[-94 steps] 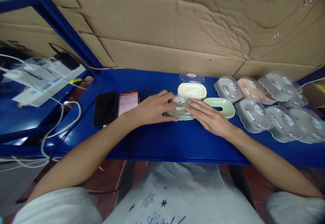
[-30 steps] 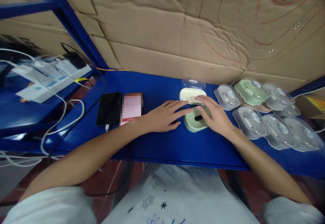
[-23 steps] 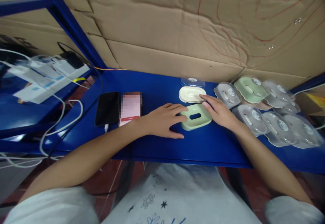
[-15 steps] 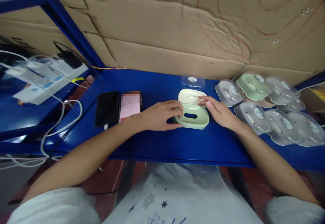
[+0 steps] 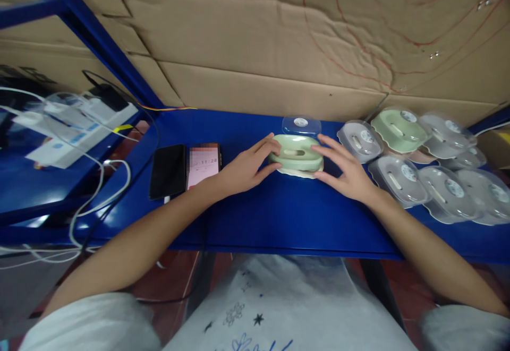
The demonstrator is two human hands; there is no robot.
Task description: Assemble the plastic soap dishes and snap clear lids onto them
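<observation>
both hands [image 5: 247, 166] holding green tray [image 5: 295, 154]; clear lid [image 5: 301, 125] behind; phones [image 5: 184, 168] left

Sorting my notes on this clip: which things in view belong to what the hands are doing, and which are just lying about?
In hand: left hand, right hand, green tray, cream tray beneath it.

Lying about: clear lid, packed soap boxes, two phones, cables.

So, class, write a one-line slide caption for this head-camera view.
Left hand and right hand hold a green soap-dish tray over a cream base on a blue shelf.
</observation>
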